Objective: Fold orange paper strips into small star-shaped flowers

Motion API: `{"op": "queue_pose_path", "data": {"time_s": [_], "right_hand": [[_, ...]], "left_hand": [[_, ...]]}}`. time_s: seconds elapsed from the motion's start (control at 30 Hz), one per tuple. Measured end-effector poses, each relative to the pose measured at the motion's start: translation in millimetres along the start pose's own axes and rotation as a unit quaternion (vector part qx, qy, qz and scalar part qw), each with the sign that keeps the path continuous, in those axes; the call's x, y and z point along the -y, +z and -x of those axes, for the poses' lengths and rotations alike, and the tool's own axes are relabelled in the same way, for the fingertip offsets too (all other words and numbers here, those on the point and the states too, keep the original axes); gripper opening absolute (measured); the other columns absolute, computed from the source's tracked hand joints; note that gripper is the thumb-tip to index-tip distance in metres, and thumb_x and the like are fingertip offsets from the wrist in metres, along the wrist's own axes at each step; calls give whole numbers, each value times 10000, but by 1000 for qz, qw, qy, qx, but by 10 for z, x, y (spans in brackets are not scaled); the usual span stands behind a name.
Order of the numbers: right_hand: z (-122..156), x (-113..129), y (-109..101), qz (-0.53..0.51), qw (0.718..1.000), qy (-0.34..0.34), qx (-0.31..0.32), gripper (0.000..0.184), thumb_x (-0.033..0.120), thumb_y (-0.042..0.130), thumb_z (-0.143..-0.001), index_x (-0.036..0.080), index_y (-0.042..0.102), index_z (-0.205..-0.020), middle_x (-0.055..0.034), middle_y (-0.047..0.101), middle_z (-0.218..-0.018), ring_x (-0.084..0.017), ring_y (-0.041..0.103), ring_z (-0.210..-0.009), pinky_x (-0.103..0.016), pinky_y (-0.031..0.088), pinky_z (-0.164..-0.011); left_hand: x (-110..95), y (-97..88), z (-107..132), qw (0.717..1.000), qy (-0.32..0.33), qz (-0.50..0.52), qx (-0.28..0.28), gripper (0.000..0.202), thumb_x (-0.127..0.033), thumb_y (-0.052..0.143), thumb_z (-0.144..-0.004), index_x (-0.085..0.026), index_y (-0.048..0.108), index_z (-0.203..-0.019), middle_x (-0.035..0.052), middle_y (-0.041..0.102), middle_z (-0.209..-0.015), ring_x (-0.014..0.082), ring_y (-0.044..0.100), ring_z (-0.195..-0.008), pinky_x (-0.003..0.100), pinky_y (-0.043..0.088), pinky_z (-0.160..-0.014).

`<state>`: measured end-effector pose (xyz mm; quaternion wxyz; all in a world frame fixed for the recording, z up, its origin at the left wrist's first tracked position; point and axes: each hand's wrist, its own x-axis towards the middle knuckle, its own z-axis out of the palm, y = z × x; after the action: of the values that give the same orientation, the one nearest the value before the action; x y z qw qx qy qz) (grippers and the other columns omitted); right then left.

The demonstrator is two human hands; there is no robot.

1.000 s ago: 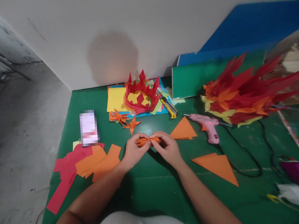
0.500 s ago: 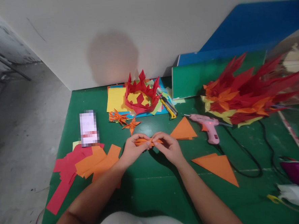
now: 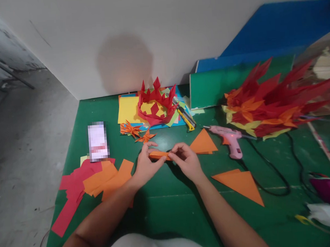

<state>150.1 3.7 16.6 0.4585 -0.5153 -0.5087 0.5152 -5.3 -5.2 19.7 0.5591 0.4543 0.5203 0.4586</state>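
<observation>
A narrow folded piece of orange paper is held level between my two hands, above the green table. My left hand pinches its left part between thumb and fingers. At its right end, my right hand grips it with thumb and fingertips. Just beyond my hands lie orange folded paper flowers. Beside my right hand are an orange paper triangle and, nearer to me, a second orange triangle. Orange paper strips and red strips overlap left of my left hand.
A red paper crown sits on coloured sheets with a yellow cutter. Right of these lie a pink glue gun with a black cord and a large red-orange paper piece. A blurred phone is at left.
The fingers of my left hand have lifted and shifted on the orange paper, showing more of its flat side. My right hand has opened slightly around its end. Other things are unmoved.
</observation>
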Motion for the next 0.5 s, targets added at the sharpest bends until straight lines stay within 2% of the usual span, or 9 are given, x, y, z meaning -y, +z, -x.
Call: {"op": "queue_pose_path", "data": {"time_s": [0.07,0.2,0.27,0.4,0.5], "right_hand": [[0,11,4,-2,1000,1,-9,266,396,722,-701,215,532,-745,21,542,-689,-115,544,-623,-243,476,-589],[11,26,33,-4,999,31,22,295,427,720,-700,217,561,-832,4,602,-666,-137,576,-607,-272,490,-587],[22,31,53,-1,999,29,25,297,436,714,-705,214,556,-822,6,600,-644,-135,572,-585,-272,487,-572],[40,27,86,2,1000,1,-10,310,432,726,-689,214,509,-721,25,551,-644,-111,539,-565,-241,467,-536],[39,2,96,-26,999,12,-14,320,412,744,-674,217,501,-746,29,568,-646,-109,553,-575,-236,471,-546]], "left_hand": [[12,14,-12,999,-14,49,-11,475,-220,727,-666,-214,424,-1031,-37,614,-721,114,606,-630,228,469,-614],[5,34,-44,991,-18,127,-38,511,-227,748,-638,-219,404,-1016,-44,620,-721,96,603,-603,213,470,-599],[-7,38,-53,990,-17,136,-37,501,-219,748,-635,-216,406,-1001,-44,628,-720,86,599,-606,205,465,-605],[-24,40,-47,991,-21,134,-19,480,-222,746,-638,-212,421,-992,-38,641,-754,81,606,-630,202,473,-621],[-19,44,-37,990,-25,137,-18,472,-231,743,-645,-212,418,-985,-30,643,-775,85,617,-659,201,479,-624]]}}
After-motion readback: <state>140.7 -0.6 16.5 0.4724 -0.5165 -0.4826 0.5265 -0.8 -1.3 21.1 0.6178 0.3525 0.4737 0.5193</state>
